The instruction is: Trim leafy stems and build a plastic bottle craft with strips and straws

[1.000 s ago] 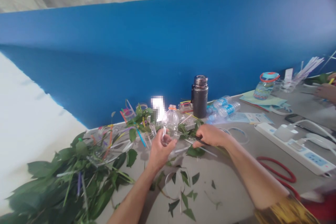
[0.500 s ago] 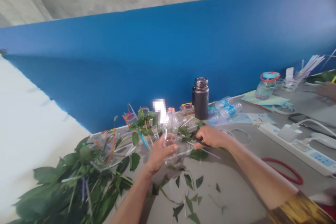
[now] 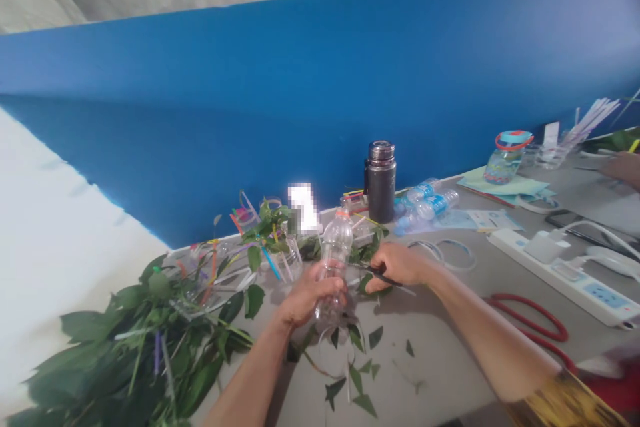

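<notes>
My left hand (image 3: 310,297) grips a clear plastic bottle (image 3: 334,260) around its middle, holding it upright above the table. The bottle has an orange ring at its neck. My right hand (image 3: 397,265) is shut on a pair of dark scissors (image 3: 373,271), whose blades point left and end close to the bottle's side. Cut green leaves (image 3: 350,367) and thin stems lie on the grey table (image 3: 440,347) under my hands. A large heap of leafy branches (image 3: 155,340) spreads to the left, mixed with coloured straws.
A dark steel flask (image 3: 381,181) and several water bottles (image 3: 425,201) stand at the back against a blue wall. To the right are a white power strip (image 3: 565,273), a red cord (image 3: 530,317) and a lidded glass jar (image 3: 506,159). A co-worker's hand (image 3: 623,170) shows at far right.
My left hand has carried the bottle to the right and raised it more upright, bringing it nearer the scissors. My right hand has barely moved.
</notes>
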### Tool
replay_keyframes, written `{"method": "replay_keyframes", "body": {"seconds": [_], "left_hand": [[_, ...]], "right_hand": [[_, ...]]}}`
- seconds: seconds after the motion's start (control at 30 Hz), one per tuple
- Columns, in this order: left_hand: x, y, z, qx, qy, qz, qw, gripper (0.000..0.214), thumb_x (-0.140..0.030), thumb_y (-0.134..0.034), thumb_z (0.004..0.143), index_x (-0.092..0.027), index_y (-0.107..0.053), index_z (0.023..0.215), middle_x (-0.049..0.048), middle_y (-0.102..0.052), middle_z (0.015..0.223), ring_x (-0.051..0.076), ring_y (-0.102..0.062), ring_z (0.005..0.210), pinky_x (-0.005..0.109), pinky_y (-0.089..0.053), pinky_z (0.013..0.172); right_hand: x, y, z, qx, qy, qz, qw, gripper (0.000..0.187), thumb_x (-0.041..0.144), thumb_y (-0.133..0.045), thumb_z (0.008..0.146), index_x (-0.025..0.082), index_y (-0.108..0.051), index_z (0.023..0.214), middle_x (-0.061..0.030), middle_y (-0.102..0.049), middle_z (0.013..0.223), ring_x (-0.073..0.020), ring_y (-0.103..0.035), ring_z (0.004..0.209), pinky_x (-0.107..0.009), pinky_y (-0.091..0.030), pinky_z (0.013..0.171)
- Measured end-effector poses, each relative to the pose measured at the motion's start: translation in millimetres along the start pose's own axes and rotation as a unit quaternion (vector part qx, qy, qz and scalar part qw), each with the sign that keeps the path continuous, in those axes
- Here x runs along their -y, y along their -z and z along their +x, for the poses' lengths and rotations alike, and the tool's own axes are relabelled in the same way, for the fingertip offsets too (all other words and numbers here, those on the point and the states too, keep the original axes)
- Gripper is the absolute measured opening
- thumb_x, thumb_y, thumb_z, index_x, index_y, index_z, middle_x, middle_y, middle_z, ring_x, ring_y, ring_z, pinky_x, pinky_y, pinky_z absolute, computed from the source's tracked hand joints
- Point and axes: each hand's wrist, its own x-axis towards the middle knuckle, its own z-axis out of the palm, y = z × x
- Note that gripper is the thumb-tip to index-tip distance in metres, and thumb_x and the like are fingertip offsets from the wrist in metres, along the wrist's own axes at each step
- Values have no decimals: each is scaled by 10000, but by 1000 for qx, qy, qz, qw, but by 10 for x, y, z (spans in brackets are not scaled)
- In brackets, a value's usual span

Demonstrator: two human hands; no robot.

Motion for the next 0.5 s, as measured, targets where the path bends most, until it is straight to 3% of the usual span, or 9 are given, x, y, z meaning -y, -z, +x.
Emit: {"method": "replay_keyframes", "body": {"seconds": [0.1,0.33,0.5], "left_hand": [[-17,-14,-17,6,9,21,1000,662,-471,-890,634,-148,-589,1128,17,-666,777,177,-668,630,279,-485,577],[-117,-40,-60,-61,5,126,990,528,-409,-847,679,-157,-652,1099,21,-663,797,163,-645,661,278,-497,581],[-145,-11,-95,-64,16,174,983,466,-393,-797,729,-166,-663,1113,43,-691,834,174,-661,659,290,-505,584]], "right_hand": [[13,9,-20,6,1,7,1000,500,573,-772,681,176,-524,507,57,-357,535,-111,-355,568,-266,-262,556],[-13,-1,-9,27,-4,28,999,487,592,-751,693,170,-580,521,52,-398,519,-113,-373,561,-266,-276,557],[6,1,-31,33,-19,23,999,490,575,-767,679,181,-537,501,49,-384,531,-124,-389,578,-269,-277,549]]}}
